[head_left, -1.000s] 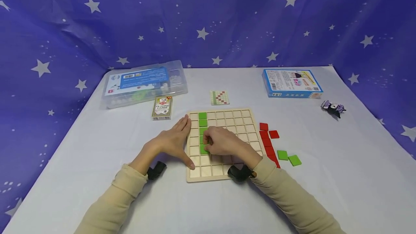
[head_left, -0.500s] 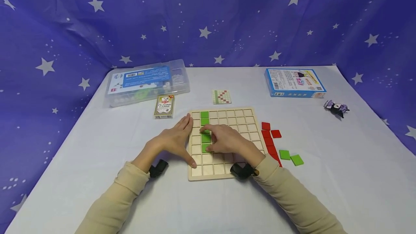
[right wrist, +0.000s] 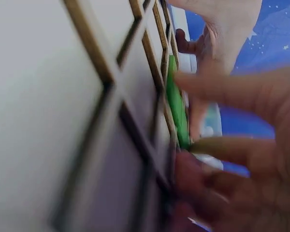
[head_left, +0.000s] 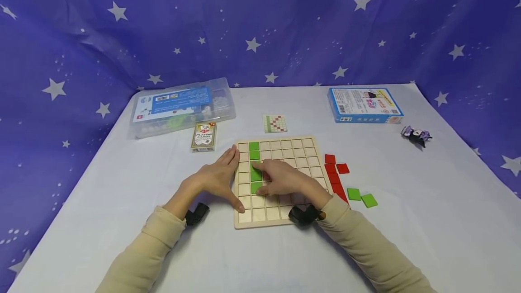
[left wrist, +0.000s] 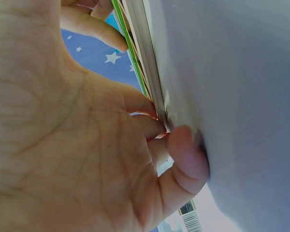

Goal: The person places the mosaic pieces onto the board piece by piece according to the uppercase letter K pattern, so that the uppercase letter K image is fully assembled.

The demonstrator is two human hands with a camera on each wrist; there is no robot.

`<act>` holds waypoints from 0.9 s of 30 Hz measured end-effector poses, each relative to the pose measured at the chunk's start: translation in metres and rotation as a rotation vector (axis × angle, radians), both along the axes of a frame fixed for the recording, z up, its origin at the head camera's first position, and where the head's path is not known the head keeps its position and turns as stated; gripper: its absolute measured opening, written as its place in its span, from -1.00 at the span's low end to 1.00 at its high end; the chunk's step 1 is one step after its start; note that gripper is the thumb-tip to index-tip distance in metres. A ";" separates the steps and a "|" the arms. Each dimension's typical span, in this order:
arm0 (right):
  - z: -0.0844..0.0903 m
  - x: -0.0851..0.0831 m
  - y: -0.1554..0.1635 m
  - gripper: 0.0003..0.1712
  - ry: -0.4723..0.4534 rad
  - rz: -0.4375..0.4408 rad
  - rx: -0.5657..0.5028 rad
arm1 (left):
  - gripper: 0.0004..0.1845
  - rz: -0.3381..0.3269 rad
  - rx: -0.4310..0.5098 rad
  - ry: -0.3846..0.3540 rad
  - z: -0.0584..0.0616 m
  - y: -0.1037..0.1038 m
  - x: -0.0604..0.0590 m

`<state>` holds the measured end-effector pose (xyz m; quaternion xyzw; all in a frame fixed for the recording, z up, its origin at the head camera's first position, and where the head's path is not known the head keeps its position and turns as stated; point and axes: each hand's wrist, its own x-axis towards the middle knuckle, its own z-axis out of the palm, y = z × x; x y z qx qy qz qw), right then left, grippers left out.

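On board (head_left: pixel 281 180) | green tile column (head_left: pixel 254 166) runs near-far | right hand (head_left: pixel 285 179) flat | left hand (head_left: pixel 217 177) flat.

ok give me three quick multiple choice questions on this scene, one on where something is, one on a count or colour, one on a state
1. Where does the pack of playing cards lie?
A. left of and behind the wooden grid board
B. on the blue box
C. right of the red tiles

2. How many loose green tiles lie on the table right of the board?
A. none
B. two
C. five

3. What is the left hand doing?
A. gripping a red tile
B. lying flat with straight fingers against the board's left edge
C. lifted clear of the table

Answers:
1. A, it sits beyond the board's left corner.
2. B, two lie beside the red tiles.
3. B, its straight fingers rest against the frame.
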<state>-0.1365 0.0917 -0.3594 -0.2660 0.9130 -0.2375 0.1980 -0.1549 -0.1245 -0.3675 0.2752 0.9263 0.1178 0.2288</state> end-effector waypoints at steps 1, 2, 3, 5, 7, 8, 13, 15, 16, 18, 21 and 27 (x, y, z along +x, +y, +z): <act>0.001 0.001 0.004 -0.04 -0.033 0.026 -0.038 | 0.63 -0.001 0.000 0.001 -0.001 0.000 0.000; 0.004 0.003 0.010 -0.01 -0.076 0.045 -0.074 | 0.63 0.001 0.002 0.003 -0.001 -0.001 0.001; 0.006 0.005 0.017 0.02 -0.122 0.059 -0.114 | 0.63 0.004 0.001 0.003 -0.002 -0.001 0.001; 0.012 0.009 0.036 0.04 -0.200 0.069 -0.199 | 0.62 0.004 0.002 0.007 -0.002 -0.002 0.002; 0.016 0.014 0.061 0.00 -0.236 0.046 -0.269 | 0.61 0.000 0.009 0.010 -0.001 -0.002 0.002; 0.016 0.017 0.076 -0.02 -0.230 0.029 -0.284 | 0.61 -0.002 0.011 0.009 -0.001 -0.002 0.003; 0.006 0.032 0.154 -0.23 -0.124 -0.162 -0.315 | 0.61 -0.015 0.023 0.002 0.000 -0.002 0.003; 0.001 0.040 0.183 -0.31 -0.083 -0.253 -0.277 | 0.61 -0.015 0.022 -0.001 0.000 -0.002 0.002; -0.001 0.045 0.197 -0.35 -0.072 -0.292 -0.260 | 0.61 -0.014 0.023 -0.003 0.000 -0.002 0.002; -0.003 0.054 0.220 -0.43 -0.048 -0.349 -0.219 | 0.60 -0.017 0.025 -0.002 0.000 -0.002 0.002; -0.001 0.065 0.244 -0.54 -0.029 -0.410 -0.186 | 0.59 -0.019 0.033 0.006 -0.001 -0.003 0.001; -0.003 0.073 0.253 -0.54 -0.021 -0.433 -0.126 | 0.60 -0.032 0.036 0.004 -0.002 -0.003 0.000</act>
